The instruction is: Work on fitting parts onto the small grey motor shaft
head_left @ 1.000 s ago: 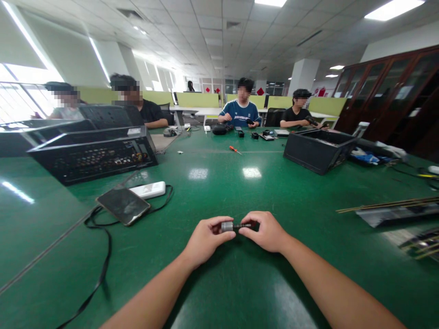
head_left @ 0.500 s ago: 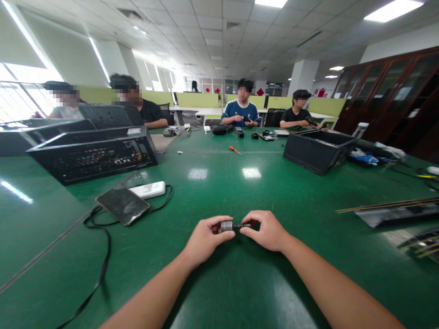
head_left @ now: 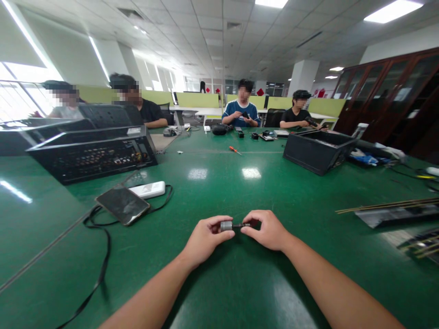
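Note:
Between my two hands, low over the green table (head_left: 219,187), lies a small motor-like metal cylinder (head_left: 226,225) with a thin dark shaft (head_left: 237,225) pointing right. My left hand (head_left: 206,238) is closed on the silver cylinder, thumb in front and fingers behind. The thumb and forefinger of my right hand (head_left: 268,232) close around the far end of the shaft, where a ribbed part shows. Fingers partly cover both ends, so the exact kind of part is hard to make out.
A phone (head_left: 123,203) and a white device (head_left: 148,189) with a black strap lie left. Black computer cases (head_left: 103,155) (head_left: 317,151) stand on both sides. An orange screwdriver (head_left: 234,150) lies ahead. Metal strips (head_left: 387,212) are at right. Several people sit across the table.
My right hand has shifted very slightly to the right along the shaft. The left hand and the cylinder hold nearly the same place. Across the table, a person's hands moved a little.

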Tool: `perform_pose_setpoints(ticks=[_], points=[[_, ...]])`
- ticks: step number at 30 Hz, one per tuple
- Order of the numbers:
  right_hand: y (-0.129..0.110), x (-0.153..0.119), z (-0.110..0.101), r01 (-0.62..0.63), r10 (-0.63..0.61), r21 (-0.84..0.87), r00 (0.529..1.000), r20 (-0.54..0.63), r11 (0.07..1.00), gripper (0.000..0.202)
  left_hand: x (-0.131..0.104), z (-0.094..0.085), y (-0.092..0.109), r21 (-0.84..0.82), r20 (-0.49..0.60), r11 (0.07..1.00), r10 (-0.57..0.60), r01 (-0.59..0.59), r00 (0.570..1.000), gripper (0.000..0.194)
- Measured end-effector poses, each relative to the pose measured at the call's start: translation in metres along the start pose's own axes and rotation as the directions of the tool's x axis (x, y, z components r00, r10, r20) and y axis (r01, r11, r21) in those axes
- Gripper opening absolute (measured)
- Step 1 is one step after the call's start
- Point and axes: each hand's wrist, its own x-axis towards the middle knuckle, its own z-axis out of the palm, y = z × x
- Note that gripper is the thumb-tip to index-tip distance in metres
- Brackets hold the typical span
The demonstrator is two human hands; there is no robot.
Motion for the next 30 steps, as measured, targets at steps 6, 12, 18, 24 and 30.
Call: perform_pose_setpoints(ticks=[6, 12, 18, 24, 30], points=[[0.0014, 0.0003, -0.0011, -0.004, 0.004, 0.001, 1.000, 0.002, 1.000, 0.008, -0.0001, -0.0003, -0.0002, -0.005, -0.004, 1.000, -0.001, 0.001, 1.000, 0.042], [0.0014, 0.0002, -0.0028, -0.015, 0.015, 0.000, 1.000, 0.008, 1.000, 0.008, 0.0000, -0.0002, 0.0027, -0.010, -0.006, 1.000, -0.011, 0.011, 1.000, 0.044], [0.0010, 0.0000, -0.0040, -0.016, 0.017, -0.006, 1.000, 0.007, 1.000, 0.008, -0.0004, -0.0002, 0.0024, -0.017, -0.002, 1.000, -0.002, 0.002, 1.000, 0.042], [0.0004, -0.0003, -0.0060, -0.011, 0.011, -0.016, 1.000, 0.010, 1.000, 0.008, 0.0001, -0.0006, 0.0017, -0.022, -0.008, 1.000, -0.012, 0.011, 1.000, 0.041], [0.0004, 0.0002, -0.0078, -0.016, 0.016, -0.015, 1.000, 0.006, 1.000, 0.008, -0.0002, -0.0002, 0.0025, -0.042, -0.013, 0.999, -0.019, 0.018, 1.000, 0.042]])
